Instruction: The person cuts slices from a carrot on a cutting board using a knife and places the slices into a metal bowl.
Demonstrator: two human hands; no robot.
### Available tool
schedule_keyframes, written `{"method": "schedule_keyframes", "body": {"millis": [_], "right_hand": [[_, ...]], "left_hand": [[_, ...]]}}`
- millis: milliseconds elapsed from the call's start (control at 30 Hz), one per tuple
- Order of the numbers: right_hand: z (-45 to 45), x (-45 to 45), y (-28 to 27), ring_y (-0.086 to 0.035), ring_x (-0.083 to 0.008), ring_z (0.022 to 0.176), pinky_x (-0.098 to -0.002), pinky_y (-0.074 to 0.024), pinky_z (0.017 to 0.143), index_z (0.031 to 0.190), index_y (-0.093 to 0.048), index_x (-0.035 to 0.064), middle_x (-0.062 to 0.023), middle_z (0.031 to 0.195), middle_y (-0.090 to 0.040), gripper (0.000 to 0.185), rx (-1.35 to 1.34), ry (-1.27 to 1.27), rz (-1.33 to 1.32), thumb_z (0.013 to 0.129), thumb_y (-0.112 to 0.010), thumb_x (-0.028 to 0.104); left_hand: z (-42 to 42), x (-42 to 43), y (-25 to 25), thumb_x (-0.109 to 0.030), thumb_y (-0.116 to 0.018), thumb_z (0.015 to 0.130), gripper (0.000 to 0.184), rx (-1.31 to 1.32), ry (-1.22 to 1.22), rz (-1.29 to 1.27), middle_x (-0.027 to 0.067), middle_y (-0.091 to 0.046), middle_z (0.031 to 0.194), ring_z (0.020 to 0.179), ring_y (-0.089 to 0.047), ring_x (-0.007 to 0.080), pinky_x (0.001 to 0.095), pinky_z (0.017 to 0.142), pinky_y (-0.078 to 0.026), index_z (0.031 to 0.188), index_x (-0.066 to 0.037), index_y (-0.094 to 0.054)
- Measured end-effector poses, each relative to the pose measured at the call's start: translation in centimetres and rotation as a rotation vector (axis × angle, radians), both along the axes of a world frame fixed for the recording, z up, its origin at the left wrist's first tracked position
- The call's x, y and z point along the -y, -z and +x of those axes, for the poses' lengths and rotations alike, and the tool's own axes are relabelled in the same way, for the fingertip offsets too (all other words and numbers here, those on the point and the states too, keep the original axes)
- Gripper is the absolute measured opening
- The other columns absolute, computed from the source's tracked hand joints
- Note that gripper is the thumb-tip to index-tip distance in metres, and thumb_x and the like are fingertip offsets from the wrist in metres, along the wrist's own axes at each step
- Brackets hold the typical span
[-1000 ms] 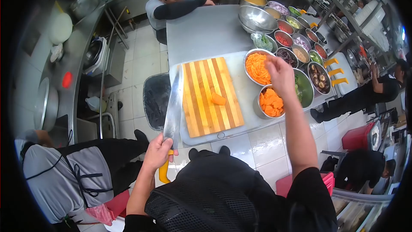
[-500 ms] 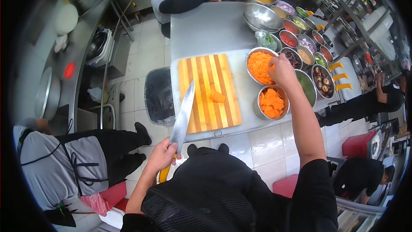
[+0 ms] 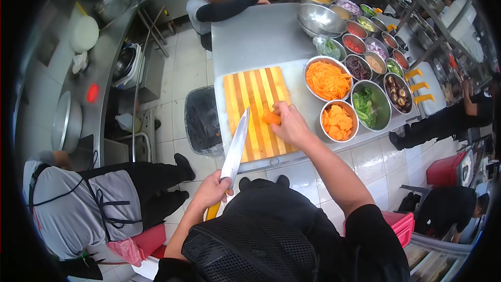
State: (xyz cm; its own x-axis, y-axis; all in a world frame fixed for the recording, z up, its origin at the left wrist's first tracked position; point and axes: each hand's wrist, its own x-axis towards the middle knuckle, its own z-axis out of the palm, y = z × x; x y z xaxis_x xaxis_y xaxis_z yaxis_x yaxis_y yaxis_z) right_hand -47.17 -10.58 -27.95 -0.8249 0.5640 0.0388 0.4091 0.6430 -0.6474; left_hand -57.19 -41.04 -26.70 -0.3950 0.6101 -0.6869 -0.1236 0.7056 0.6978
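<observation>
My left hand (image 3: 213,189) is closed around the yellow handle of a large kitchen knife (image 3: 236,143). Its blade points away from me, the tip over the striped wooden cutting board (image 3: 240,86). On the board lies a short piece of carrot (image 3: 270,117), and the fingers of my right hand (image 3: 290,124) are closed about its right end, partly covering it. Right of the board stand a metal bowl of shredded carrot (image 3: 327,79) and a smaller bowl of sliced carrot (image 3: 338,121).
A bowl of green leaves (image 3: 368,105) and a bowl of mushrooms (image 3: 397,93) stand farther right, with several ingredient bowls behind. A black bin (image 3: 203,117) is left of the table. One person (image 3: 219,5) leans on the far end; another (image 3: 83,198) stands at left.
My right hand has left the shredded-carrot bowl and come left to the carrot piece on the board. The green-leaf bowl is now uncovered to view. My left hand still holds the knife.
</observation>
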Motion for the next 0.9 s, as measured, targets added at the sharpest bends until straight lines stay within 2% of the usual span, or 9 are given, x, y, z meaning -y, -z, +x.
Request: {"method": "schedule_keyframes", "body": {"millis": [100, 200, 333, 467, 667, 900], "right_hand": [[-0.6, -0.9, 0.1, -0.068, -0.0395, 0.107, -0.045, -0.0544, 0.095, 0.12, -0.065, -0.0021, -0.0232, 0.113, -0.071, 0.037, -0.06, 0.048, -0.281, 0.087, -0.073, 0.013], [-1.0, -2.0, 1.5, -0.069, -0.0397, 0.101, -0.0439, -0.0548, 0.092, 0.117, -0.068, -0.0041, -0.0239, 0.108, -0.073, 0.032, -0.168, -0.04, -0.249, 0.09, -0.069, 0.013], [-0.9, -2.0, 1.2, -0.07, -0.0379, 0.101, -0.0433, -0.0544, 0.091, 0.124, -0.07, -0.0009, -0.0234, 0.108, -0.072, 0.033, -0.148, -0.028, -0.25, 0.095, -0.064, 0.014], [-0.7, -2.1, 1.6, -0.068, -0.0374, 0.106, -0.0406, -0.0532, 0.095, 0.127, -0.07, 0.0, -0.0236, 0.115, -0.07, 0.034, -0.174, -0.054, -0.19, 0.097, -0.061, 0.013], [-0.7, -1.1, -0.1, -0.068, -0.0332, 0.105, -0.0381, -0.053, 0.096, 0.129, -0.069, -0.0007, -0.0214, 0.117, -0.068, 0.034, -0.099, 0.001, -0.284, 0.099, -0.062, 0.012], [-1.3, -1.0, 1.5, -0.069, -0.0287, 0.099, -0.0367, -0.0554, 0.092, 0.128, -0.068, -0.0001, -0.0177, 0.119, -0.067, 0.032, -0.153, 0.053, -0.362, 0.097, -0.066, 0.011]], "left_hand": [[0.1, 1.0, 0.1, -0.022, -0.055, 0.103, 0.031, 0.008, 0.002, 0.015, 0.0097, -0.071, 0.082, 0.056, -0.061, 0.0133, 0.0292, 0.056, -0.053, 0.121, 0.004, -0.058], [0.1, 1.4, -0.2, -0.022, -0.055, 0.104, 0.032, 0.01, 0.012, 0.01, 0.0089, -0.071, 0.082, 0.056, -0.061, 0.0134, 0.0287, 0.057, -0.053, 0.121, 0.004, -0.058], [0.3, 2.3, -0.7, -0.023, -0.056, 0.104, 0.032, 0.043, 0.007, -0.017, 0.0081, -0.07, 0.081, 0.056, -0.062, 0.0136, 0.0284, 0.057, -0.053, 0.12, 0.004, -0.059], [0.1, 2.9, -0.5, -0.023, -0.057, 0.104, 0.031, 0.046, 0.021, -0.03, 0.0082, -0.07, 0.08, 0.057, -0.063, 0.0137, 0.0284, 0.058, -0.053, 0.117, 0.005, -0.059], [-0.2, 2.8, -1.4, -0.023, -0.059, 0.1, 0.03, -0.074, 0.026, -0.013, 0.011, -0.073, 0.081, 0.058, -0.065, 0.0153, 0.031, 0.059, -0.053, 0.109, 0.006, -0.059], [-1.3, 0.7, -3.4, -0.023, -0.051, 0.102, 0.029, -0.158, 0.068, 0.047, 0.013, -0.073, 0.082, 0.06, -0.067, 0.0195, 0.035, 0.061, -0.055, 0.111, 0.004, -0.056]]}}
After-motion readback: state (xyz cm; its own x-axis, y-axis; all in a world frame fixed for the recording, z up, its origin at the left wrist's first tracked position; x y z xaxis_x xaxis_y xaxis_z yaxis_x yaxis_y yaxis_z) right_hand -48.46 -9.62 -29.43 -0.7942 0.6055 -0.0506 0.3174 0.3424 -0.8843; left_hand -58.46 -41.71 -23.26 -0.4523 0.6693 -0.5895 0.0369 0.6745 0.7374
